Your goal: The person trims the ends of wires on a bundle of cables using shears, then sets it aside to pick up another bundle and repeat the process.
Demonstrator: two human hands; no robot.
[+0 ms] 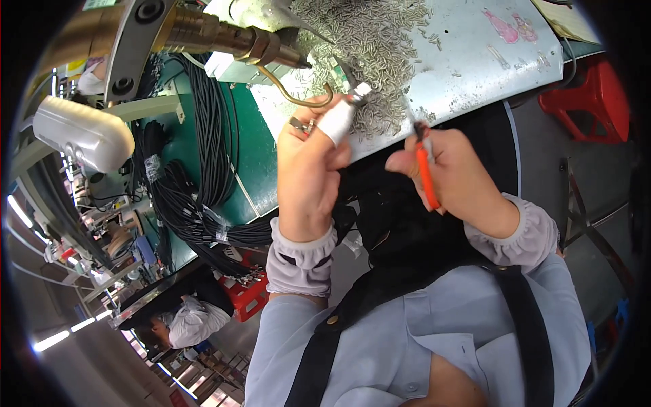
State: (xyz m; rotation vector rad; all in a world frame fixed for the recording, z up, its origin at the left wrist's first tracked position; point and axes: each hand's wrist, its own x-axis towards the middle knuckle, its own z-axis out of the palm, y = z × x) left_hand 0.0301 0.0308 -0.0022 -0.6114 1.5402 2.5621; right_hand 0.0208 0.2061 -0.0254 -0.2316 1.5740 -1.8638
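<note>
My left hand [305,169] is at the bench edge, its thumb wrapped in white tape. Its fingers are closed around a small cable connector; a white and dark end [361,91] shows past the thumb, and a metal part [298,125] sticks out on the other side. My right hand [456,178], a little blurred, grips cutting pliers with orange handles [425,168]. Their dark jaws point toward the bench, apart from the left hand. Beyond both hands spreads a heap of small silvery metal pieces [386,51] on the pale bench top [468,81].
A brass-coloured tool [217,37] on a bracket, with a curved metal tube [285,93], reaches in above my left hand. A white lamp [85,132] hangs left. Black cable bundles [203,136] lie on a green surface. A red stool [590,102] stands right; another person [193,324] sits lower left.
</note>
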